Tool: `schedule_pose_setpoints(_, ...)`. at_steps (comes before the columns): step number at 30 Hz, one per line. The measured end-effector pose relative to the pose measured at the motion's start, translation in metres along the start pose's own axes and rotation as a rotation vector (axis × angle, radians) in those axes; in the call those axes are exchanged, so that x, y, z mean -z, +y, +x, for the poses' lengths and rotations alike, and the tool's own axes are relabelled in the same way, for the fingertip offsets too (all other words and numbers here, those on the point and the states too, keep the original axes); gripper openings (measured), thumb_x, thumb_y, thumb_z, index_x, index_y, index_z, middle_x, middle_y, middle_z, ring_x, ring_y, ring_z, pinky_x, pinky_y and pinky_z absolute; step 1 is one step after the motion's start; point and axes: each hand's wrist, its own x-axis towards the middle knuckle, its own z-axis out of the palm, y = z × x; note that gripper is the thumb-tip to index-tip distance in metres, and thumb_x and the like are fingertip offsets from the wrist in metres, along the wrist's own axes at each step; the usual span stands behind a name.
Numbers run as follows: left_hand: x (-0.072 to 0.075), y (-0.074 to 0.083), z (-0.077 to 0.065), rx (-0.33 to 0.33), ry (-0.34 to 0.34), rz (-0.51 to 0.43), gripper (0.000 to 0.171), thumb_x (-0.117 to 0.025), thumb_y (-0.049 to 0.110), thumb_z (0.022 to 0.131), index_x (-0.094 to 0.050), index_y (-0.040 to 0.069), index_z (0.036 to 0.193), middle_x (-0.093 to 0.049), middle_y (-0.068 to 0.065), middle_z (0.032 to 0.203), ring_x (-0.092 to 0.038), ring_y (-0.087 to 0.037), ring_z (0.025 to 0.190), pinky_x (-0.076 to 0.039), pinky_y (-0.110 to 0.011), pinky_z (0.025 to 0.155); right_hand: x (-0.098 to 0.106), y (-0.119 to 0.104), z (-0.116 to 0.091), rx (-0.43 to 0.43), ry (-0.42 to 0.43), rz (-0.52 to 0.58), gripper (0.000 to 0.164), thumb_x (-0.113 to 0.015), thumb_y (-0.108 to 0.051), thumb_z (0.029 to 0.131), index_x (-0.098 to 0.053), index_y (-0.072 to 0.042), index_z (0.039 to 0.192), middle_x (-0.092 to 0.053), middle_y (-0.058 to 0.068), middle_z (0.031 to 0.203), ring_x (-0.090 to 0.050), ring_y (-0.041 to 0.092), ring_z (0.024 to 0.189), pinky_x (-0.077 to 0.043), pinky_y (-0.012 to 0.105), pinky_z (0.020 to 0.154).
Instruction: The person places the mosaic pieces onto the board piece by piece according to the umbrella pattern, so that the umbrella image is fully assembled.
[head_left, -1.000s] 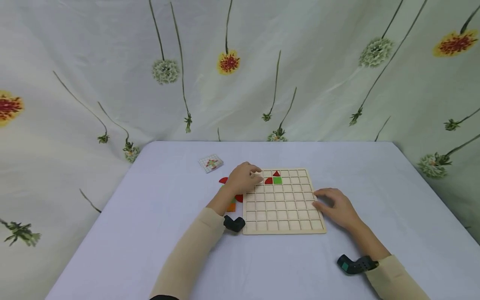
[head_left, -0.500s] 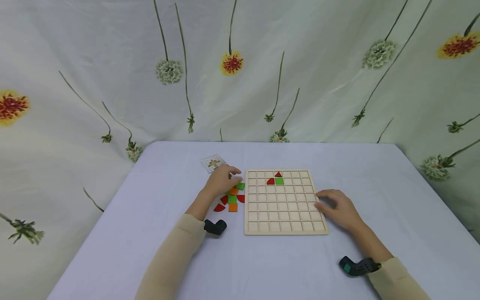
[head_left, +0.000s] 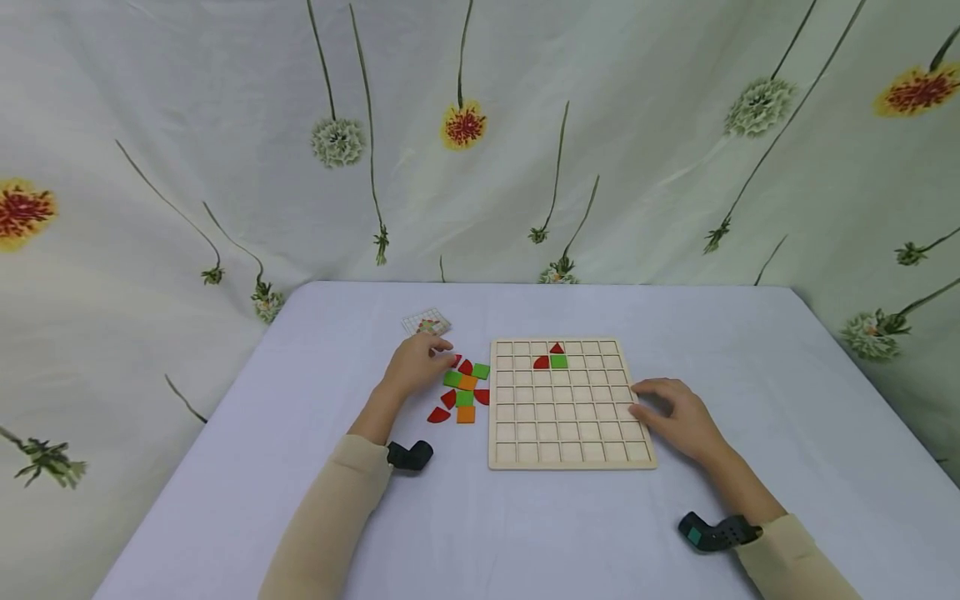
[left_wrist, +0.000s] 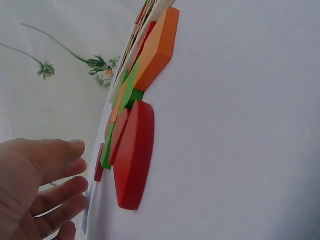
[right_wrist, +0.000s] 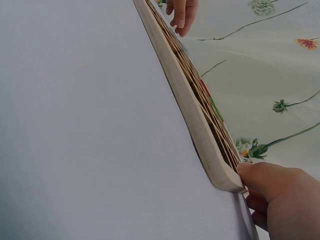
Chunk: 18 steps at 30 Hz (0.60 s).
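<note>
My left hand (head_left: pixel 417 364) hovers left of the loose tiles, fingers loosely bent. In the left wrist view, nothing shows between the left thumb and fingers (left_wrist: pixel 60 195). Closest to it in the head view is a partly covered red tile (head_left: pixel 456 361). Several red, green and orange tiles, such as an orange square (head_left: pixel 466 414) and a red rounded tile (left_wrist: pixel 134 155), lie beside the wooden grid board (head_left: pixel 525 466). On the board sit a red triangle (head_left: pixel 557 348), a red quarter-round tile (head_left: pixel 541 362) and a green square (head_left: pixel 558 362). My right hand (head_left: pixel 675 417) rests on the board's right edge, thumb and forefinger spread.
A small pattern card (head_left: pixel 425 322) lies behind my left hand, partly covered by it. White cloth (head_left: pixel 570 533) covers the table. A flowered cloth (head_left: pixel 645 225) hangs behind it.
My left hand has moved left off the board's upper left part, past the loose tiles, uncovering them. My right hand stays at the board's edge. The head view has shifted slightly.
</note>
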Motion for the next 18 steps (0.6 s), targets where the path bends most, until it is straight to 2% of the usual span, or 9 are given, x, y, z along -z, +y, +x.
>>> schedule_pose_setpoints(6, -0.004, -0.01, 0.001, -0.001, 0.013, -0.005, 0.032, -0.07, 0.025, 0.09, -0.071, 0.003, 0.113, -0.067, -0.011, 0.107, -0.057, -0.027, 0.096, -0.048, -0.04, 0.086, 0.0, 0.0, 0.0, 0.002, 0.002, -0.004, 0.034, -0.074, -0.022, 0.087, -0.067, -0.001, 0.114, -0.062, 0.021, 0.12, -0.05, 0.041, 0.119, -0.035, 0.057, 0.1)
schedule_pose_setpoints(12, -0.008, -0.011, 0.002, -0.007, 0.031, -0.029, 0.026, -0.074, 0.024, 0.088, -0.074, 0.005, 0.105, -0.066, -0.009, 0.102, -0.054, -0.026, 0.092, -0.047, -0.038, 0.079, 0.0, 0.002, 0.0, 0.01, 0.006, 0.005, 0.034, -0.074, -0.021, 0.087, -0.067, -0.001, 0.114, -0.062, 0.021, 0.12, -0.05, 0.041, 0.119, -0.036, 0.057, 0.1)
schedule_pose_setpoints(18, -0.011, -0.012, 0.005, 0.006, 0.047, -0.079, 0.021, -0.076, 0.021, 0.087, -0.069, 0.006, 0.1, -0.065, -0.007, 0.093, -0.055, -0.024, 0.087, -0.047, -0.036, 0.079, -0.001, 0.002, 0.001, 0.019, 0.012, 0.004, 0.034, -0.074, -0.021, 0.087, -0.067, -0.001, 0.113, -0.063, 0.021, 0.12, -0.051, 0.041, 0.118, -0.036, 0.057, 0.099)
